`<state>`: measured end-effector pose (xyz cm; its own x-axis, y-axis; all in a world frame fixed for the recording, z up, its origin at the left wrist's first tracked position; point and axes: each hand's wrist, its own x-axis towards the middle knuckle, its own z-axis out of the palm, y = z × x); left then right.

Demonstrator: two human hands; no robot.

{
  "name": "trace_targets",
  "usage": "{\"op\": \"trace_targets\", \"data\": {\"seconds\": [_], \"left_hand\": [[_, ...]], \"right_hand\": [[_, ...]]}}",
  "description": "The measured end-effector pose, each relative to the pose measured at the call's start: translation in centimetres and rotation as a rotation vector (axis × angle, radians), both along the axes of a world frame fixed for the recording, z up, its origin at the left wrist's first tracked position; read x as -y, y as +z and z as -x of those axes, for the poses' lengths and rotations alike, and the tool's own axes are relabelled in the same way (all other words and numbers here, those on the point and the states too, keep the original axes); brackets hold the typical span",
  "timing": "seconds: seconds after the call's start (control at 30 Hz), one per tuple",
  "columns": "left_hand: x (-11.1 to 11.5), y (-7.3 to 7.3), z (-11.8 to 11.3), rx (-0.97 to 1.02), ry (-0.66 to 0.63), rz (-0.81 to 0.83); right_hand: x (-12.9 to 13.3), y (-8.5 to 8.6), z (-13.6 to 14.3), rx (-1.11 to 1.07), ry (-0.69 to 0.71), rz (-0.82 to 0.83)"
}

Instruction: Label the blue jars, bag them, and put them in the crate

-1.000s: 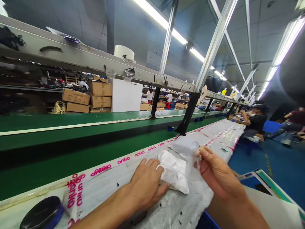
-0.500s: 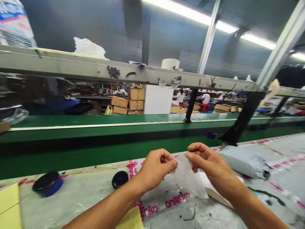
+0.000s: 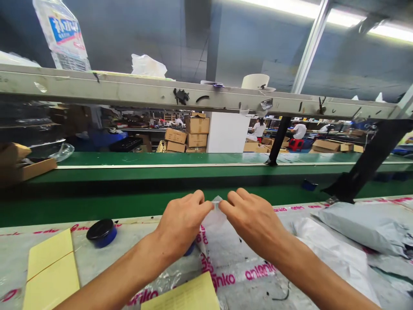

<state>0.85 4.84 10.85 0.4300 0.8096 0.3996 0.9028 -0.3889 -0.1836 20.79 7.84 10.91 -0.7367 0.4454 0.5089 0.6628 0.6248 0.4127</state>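
Your L hand (image 3: pixel 185 219) & R hand (image 3: pixel 253 217) are close together, thumbs and fingers pinched on a thin translucent plastic film (image 3: pixel 217 199) b/w them, held over the table (image 3: pixel 238 290); prob. a small bag, hard to tell. Nearer you lies a yellow paper sheet (image 3: pixel 182 297). To your L: a round black-and-blue plastic tub (image 3: pixel 101 233) w/ a creased yellow paper (image 3: pixel 51 269) near it. To your R: a crumpled white plastic bag (image 3: pixel 335 252), then a bulging grey plastic bag (image 3: pixel 358 226). Behind: a green belt (image 3: pixel 135 193).
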Motion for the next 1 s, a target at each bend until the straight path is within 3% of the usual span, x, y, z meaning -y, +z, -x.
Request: {"op": "trace_targets", "data": {"seconds": [0.13, 0.23, 0.6, 0.77, 1.0], "left_hand": [[0.9, 0.2, 0.1, -0.157, 0.111, -0.063], [1.0, 0.1, 0.6, -0.169, 0.191, -0.116], [-0.6, -1.8, 2.5, 0.117, 0.227, -0.384], [-0.7, -3.2, 3.3, 0.207, 0.217, -0.274], [0.1, -4.8, 4.7, 0.323, 0.276, -0.012]], "right_hand": [[0.4, -0.4, 2.3, 0.024, -0.045, 0.053], [0.5, -0.6, 3.5, 0.007, -0.109, 0.089], [0.9, -2.1, 5.9, -0.056, -0.156, 0.175], [1.1, -3.3, 6.8, -0.019, -0.168, 0.223], [-0.9, -5.2, 7.0, 0.039, -0.108, 0.263]]}}
